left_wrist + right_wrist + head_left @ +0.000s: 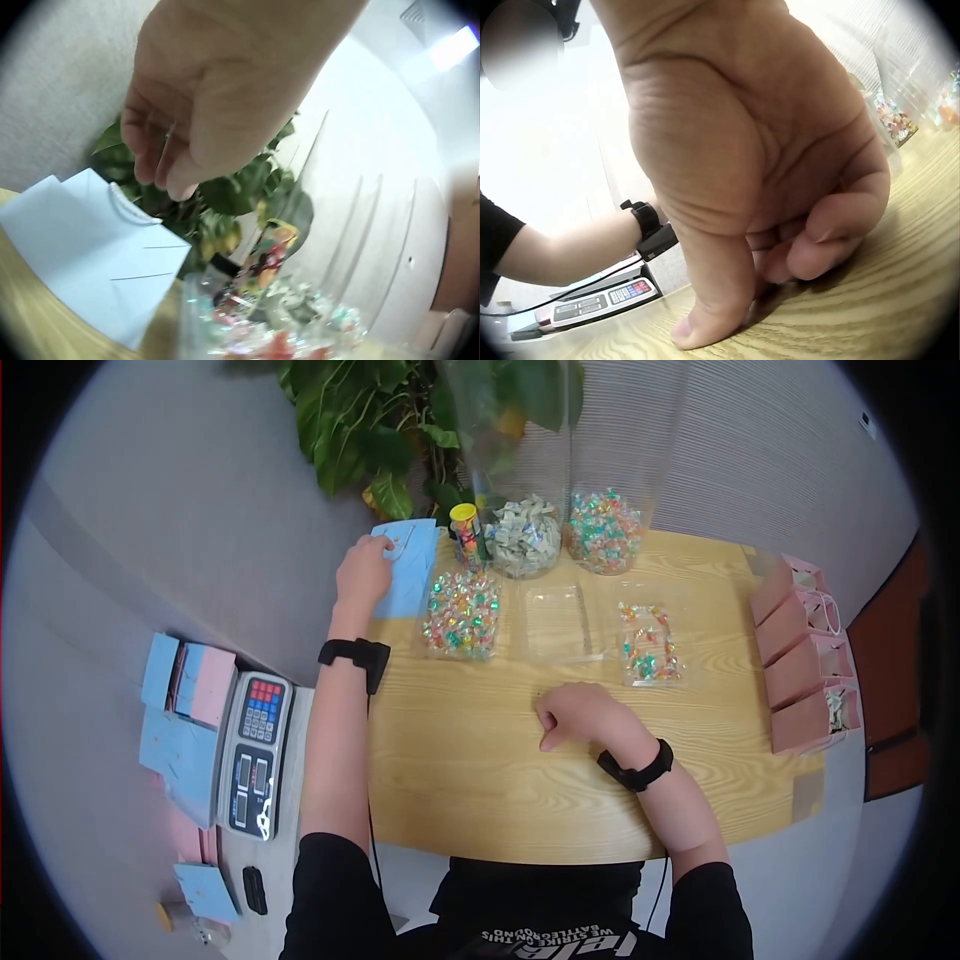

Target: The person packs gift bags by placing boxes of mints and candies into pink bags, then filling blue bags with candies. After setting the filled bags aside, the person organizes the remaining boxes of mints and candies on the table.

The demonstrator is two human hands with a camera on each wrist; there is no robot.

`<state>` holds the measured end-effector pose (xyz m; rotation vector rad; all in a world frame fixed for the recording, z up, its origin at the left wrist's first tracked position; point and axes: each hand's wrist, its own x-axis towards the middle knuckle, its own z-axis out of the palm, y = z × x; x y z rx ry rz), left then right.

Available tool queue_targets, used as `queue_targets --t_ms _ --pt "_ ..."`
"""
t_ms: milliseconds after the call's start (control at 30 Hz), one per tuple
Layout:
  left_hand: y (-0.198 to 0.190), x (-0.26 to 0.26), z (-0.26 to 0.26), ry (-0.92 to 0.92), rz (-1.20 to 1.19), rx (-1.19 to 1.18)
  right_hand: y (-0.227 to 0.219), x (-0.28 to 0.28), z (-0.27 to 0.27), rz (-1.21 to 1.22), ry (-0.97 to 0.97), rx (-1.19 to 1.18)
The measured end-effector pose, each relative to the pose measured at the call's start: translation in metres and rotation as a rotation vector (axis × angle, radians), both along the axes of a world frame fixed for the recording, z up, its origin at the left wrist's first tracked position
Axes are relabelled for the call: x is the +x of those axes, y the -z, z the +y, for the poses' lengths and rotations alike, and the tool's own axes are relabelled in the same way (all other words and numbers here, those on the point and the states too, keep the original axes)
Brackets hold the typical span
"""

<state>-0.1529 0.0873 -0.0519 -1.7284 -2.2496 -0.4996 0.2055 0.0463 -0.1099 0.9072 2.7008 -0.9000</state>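
A light blue paper bag (408,575) lies at the table's back left edge, and my left hand (363,575) is over its left side. In the left wrist view my left hand (214,97) hangs above the blue bag (97,255), fingers loosely bent and apart from the visible white handle (133,206); no held thing shows. My right hand (585,715) rests on the wooden table in front of the clear trays. The right wrist view shows the right hand (757,157) with thumb and curled fingertips against the wood, holding nothing.
Clear trays, one filled with wrapped candies (461,615), one empty (558,622), one partly filled (650,645), stand mid-table. Behind are a yellow-lidded jar (466,535) and two candy-holding containers. Pink bags (795,670) line the right edge; a scale (255,755) stands left.
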Motion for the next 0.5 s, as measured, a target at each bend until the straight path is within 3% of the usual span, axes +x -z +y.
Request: queue_targets --t_ms 100,233,333,433,500 --pt "0.017 -0.024 0.024 0.163 0.238 0.010 0.006 0.000 0.003 0.009 -0.018 0.012" --pt "0.016 -0.028 0.025 0.179 0.305 -0.131 0.004 0.000 0.000 0.002 -0.022 0.039" --pt "0.003 -0.029 0.029 0.101 0.224 -0.294 0.010 -0.002 0.001 0.013 -0.044 0.056" --pt "-0.001 -0.042 0.030 0.153 0.112 -0.275 0.010 -0.003 0.000 -0.003 -0.040 0.051" --pt "-0.002 -0.052 0.026 0.146 0.020 -0.109 0.015 -0.002 0.000 0.027 -0.044 0.078"
